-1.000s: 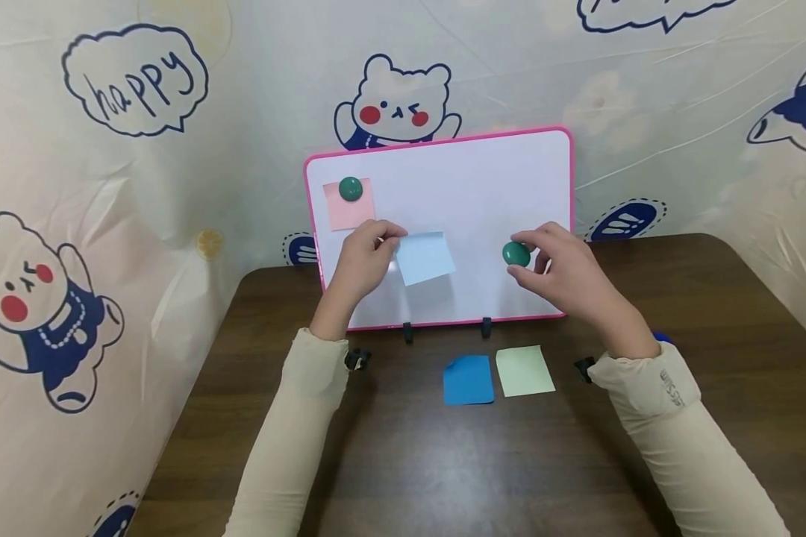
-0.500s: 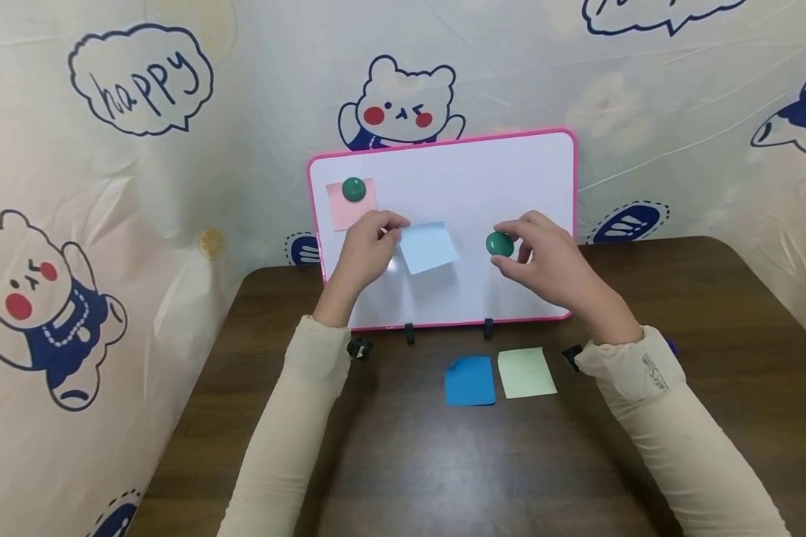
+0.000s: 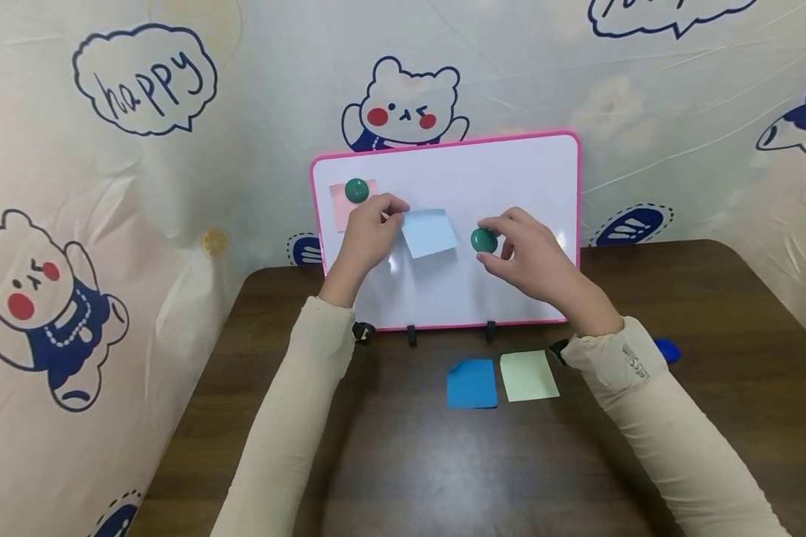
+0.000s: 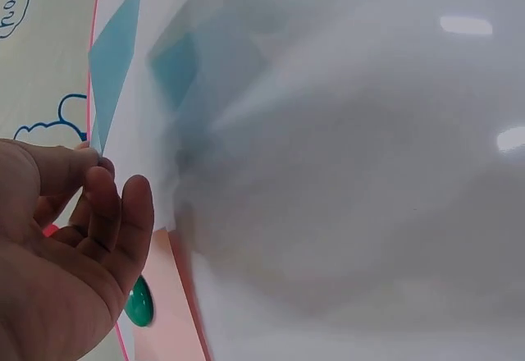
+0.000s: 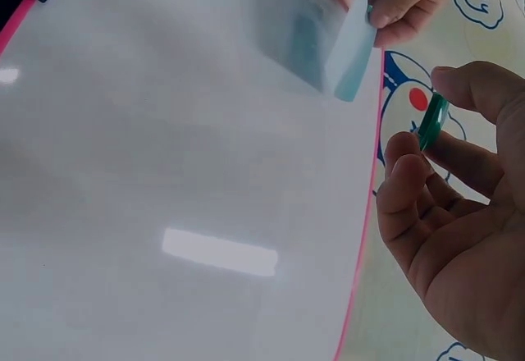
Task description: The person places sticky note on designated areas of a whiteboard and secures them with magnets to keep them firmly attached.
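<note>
My left hand (image 3: 372, 231) pinches a light blue sticky note (image 3: 430, 233) by its upper left corner, in front of the whiteboard (image 3: 524, 179). In the left wrist view the note (image 4: 116, 53) stands off the board, its reflection showing on the glossy surface. To the right, my right hand (image 3: 533, 257) holds a round green magnet (image 3: 483, 240) by its edge between thumb and fingers; the right wrist view shows the magnet (image 5: 433, 121) side-on, apart from the board. A second green magnet (image 3: 357, 190) sits over a pink sticky note (image 3: 344, 209) at the board's upper left, partly hidden by my left hand.
The pink-framed board leans on two black clips (image 3: 412, 335) at the back of the brown table (image 3: 403, 462). A blue sticky note (image 3: 472, 384) and a pale green one (image 3: 529, 376) lie before it. A blue object (image 3: 668, 350) shows beside my right sleeve.
My right hand has moved left with the magnet, closer to the light blue note. My left hand has raised that note a little on the board.
</note>
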`<state>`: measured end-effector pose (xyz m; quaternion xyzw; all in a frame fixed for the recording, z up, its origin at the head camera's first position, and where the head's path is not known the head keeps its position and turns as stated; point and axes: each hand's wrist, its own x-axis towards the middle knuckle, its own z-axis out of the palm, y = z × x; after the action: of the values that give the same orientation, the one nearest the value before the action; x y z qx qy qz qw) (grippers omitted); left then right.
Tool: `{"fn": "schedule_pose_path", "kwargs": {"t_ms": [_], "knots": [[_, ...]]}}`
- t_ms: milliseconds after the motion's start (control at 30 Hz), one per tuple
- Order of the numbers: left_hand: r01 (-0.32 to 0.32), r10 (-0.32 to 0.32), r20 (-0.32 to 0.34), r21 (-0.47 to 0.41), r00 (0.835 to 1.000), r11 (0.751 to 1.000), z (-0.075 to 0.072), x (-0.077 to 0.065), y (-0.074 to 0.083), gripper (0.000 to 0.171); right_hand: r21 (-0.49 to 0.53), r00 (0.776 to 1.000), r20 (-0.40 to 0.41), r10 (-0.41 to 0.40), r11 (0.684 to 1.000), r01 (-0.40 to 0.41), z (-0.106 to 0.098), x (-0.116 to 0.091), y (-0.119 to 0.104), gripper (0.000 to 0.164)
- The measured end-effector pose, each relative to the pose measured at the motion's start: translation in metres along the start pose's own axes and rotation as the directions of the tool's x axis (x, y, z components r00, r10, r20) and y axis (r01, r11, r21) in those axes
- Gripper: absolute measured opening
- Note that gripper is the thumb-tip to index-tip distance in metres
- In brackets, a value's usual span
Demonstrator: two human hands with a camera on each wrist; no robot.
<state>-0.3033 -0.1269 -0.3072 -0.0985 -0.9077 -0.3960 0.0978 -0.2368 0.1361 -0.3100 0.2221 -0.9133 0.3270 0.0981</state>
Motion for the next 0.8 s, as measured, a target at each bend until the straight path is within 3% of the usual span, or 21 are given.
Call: {"fn": "schedule_pose_path", "kwargs": {"t_ms": [367, 567, 800], "knots": [[-0.006, 0.009, -0.050, 0.055, 0.999, 0.998, -0.007, 0.020, 0.006, 0.026, 0.004, 0.999, 0.032, 0.039, 0.999, -0.039, 0.003, 0.007, 0.000, 0.051], [0.010, -0.007, -0.082, 0.034, 0.997, 0.999, -0.009, 0.030, 0.006, 0.034, -0.009, 0.999, 0.025, 0.037, 0.999, -0.037, 0.001, 0.011, -0.002, 0.051], [0.038, -0.030, -0.123, 0.068, 0.992, 0.997, -0.010, 0.038, 0.004, 0.038, -0.023, 0.999, 0.012, 0.039, 0.999, -0.039, -0.003, 0.017, -0.006, 0.050]]}}
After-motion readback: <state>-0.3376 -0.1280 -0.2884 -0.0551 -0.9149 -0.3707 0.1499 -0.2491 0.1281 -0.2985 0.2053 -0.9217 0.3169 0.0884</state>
